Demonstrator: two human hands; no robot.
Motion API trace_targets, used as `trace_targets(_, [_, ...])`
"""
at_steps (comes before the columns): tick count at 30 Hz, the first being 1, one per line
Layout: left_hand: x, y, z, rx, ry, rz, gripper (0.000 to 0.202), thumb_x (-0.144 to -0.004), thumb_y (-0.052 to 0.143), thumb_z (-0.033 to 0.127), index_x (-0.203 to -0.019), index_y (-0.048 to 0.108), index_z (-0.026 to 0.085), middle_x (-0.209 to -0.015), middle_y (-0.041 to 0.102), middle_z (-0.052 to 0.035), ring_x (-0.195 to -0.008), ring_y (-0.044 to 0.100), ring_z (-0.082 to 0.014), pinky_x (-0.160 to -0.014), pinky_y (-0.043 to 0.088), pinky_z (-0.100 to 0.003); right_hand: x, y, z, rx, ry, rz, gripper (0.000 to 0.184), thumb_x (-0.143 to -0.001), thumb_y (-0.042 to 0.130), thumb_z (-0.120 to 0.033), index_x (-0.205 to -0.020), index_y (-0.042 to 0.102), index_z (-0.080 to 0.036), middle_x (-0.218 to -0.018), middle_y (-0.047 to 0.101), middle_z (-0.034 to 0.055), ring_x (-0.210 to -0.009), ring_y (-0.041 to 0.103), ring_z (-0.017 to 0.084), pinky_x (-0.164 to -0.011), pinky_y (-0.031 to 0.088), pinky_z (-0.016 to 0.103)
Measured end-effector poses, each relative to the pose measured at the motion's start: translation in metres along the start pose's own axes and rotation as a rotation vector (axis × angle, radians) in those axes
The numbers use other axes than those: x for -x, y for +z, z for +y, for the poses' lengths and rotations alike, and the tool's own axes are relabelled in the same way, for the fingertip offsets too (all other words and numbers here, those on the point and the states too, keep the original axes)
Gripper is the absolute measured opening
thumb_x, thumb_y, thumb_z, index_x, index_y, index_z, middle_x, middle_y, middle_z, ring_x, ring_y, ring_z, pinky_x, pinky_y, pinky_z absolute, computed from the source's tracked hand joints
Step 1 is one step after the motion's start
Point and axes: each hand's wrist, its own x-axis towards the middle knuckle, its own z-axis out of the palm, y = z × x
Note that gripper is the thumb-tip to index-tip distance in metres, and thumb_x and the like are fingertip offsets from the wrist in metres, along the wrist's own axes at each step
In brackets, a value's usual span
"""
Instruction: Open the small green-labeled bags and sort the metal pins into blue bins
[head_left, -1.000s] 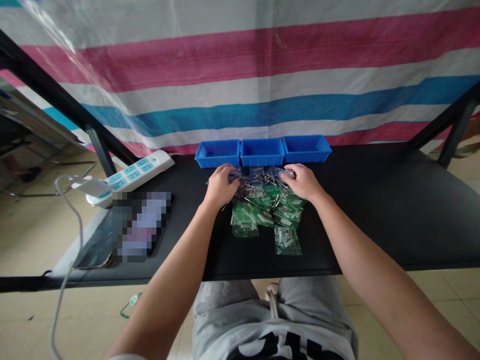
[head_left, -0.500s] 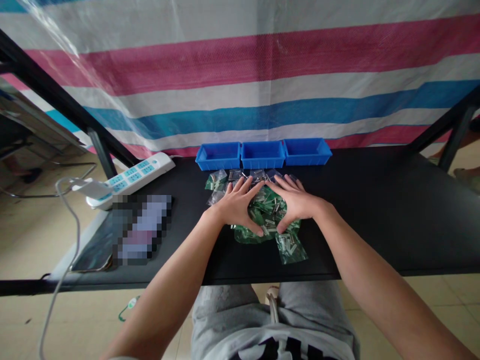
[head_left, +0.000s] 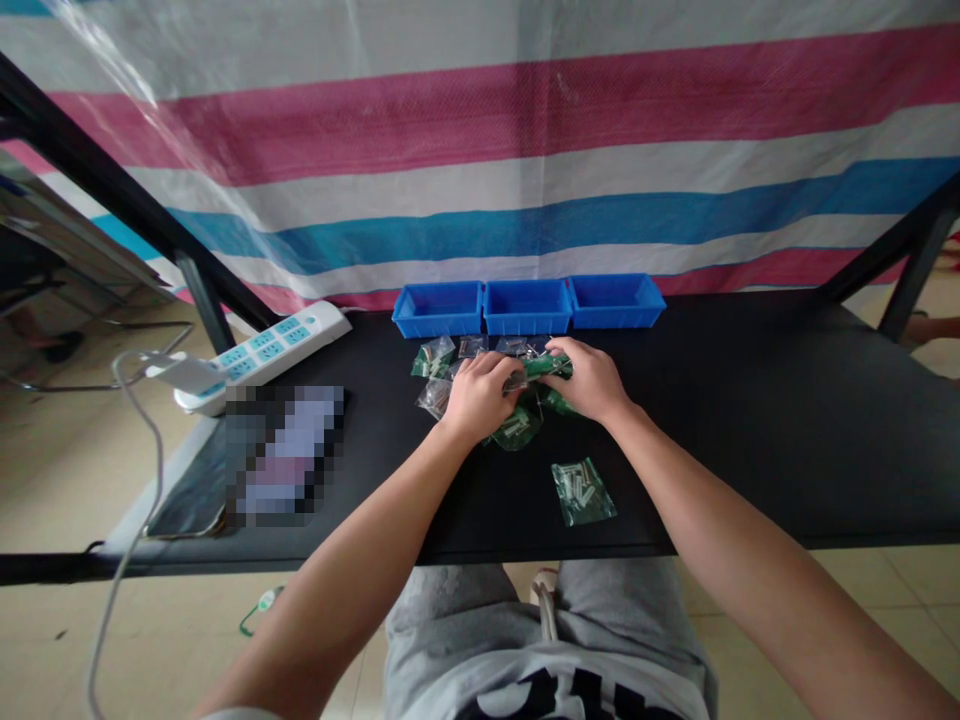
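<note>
My left hand [head_left: 481, 393] curls its fingers around small plastic bags at the left of the pile. My right hand [head_left: 589, 378] grips the other side, with green plastic bags [head_left: 541, 368] bunched up between both hands. Underneath lies another green bag [head_left: 517, 428] with small metal pieces inside. Clear bags [head_left: 433, 397] and a green-tinted bag [head_left: 433, 357] sit left of my left hand. Nearer the table's front edge, a single green bag [head_left: 583, 491] of pale metal pins lies flat, apart from the rest. Fingertips are partly hidden by the bags.
Three blue bins [head_left: 526, 308] stand in a row behind the pile. On the left are a white power strip [head_left: 262, 350] with a plugged-in cable and a blurred-out phone-like object [head_left: 292, 455]. A striped sheet [head_left: 480, 130] hangs behind the black table [head_left: 787, 430].
My hands, spread flat over the pile before, have closed and drawn the green bags together, pushing them away from me. The single front bag has stayed in place.
</note>
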Motion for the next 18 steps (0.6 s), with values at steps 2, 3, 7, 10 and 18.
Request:
trace_targets(2, [0.000,0.001,-0.001,0.008,-0.062,0.062,0.015,-0.086,0.058,0.028,-0.098,0.064,0.021,-0.097,0.065,-0.0084,-0.093,0.062,-0.0240,-0.085,0.048,-0.036,-0.001,0.001,0.001,-0.029,0.076,0.077,0.046,-0.077,0.067,-0.036,-0.121,0.058,-0.022,-0.104,0.072,0.0103,-0.094,0.068,0.031,-0.083,0.052,0.042])
trace_targets(3, [0.000,0.001,-0.002,0.020,-0.096,0.096,0.015,-0.087,0.056,0.027,-0.099,0.063,0.021,-0.097,0.064,-0.0084,-0.093,0.062,-0.0235,-0.084,0.048,-0.036,-0.001,0.002,0.002,-0.043,0.106,0.112,0.050,-0.078,0.066,-0.037,-0.124,0.056,-0.021,-0.101,0.073,0.0105,-0.092,0.068,0.031,-0.082,0.052,0.042])
trace_targets(7, [0.001,-0.001,-0.006,0.040,-0.217,0.203,0.021,-0.087,0.053,0.024,-0.107,0.059,0.021,-0.104,0.062,-0.0091,-0.095,0.061,-0.0236,-0.084,0.050,-0.035,-0.002,-0.002,0.006,-0.074,0.153,0.226,0.052,-0.079,0.062,-0.037,-0.127,0.053,-0.020,-0.092,0.073,0.0095,-0.085,0.069,0.029,-0.080,0.052,0.041])
trace_targets(10, [0.002,-0.003,-0.006,-0.009,-0.212,0.243,0.025,-0.084,0.053,0.018,-0.109,0.059,0.021,-0.109,0.061,-0.0094,-0.099,0.061,-0.0245,-0.086,0.052,-0.036,-0.002,-0.006,0.008,-0.081,0.155,0.311,0.049,-0.078,0.062,-0.037,-0.124,0.054,-0.020,-0.087,0.073,0.0078,-0.082,0.069,0.026,-0.078,0.053,0.039])
trace_targets(18, [0.004,0.005,0.008,0.112,0.102,0.175,0.038,-0.077,0.059,0.017,-0.115,0.057,0.017,-0.133,0.049,-0.0160,-0.122,0.052,-0.0270,-0.102,0.048,-0.041,-0.002,0.002,0.000,-0.372,0.111,0.170,0.047,-0.076,0.066,-0.043,-0.114,0.061,-0.016,-0.110,0.070,0.0148,-0.083,0.070,0.023,-0.067,0.057,0.035])
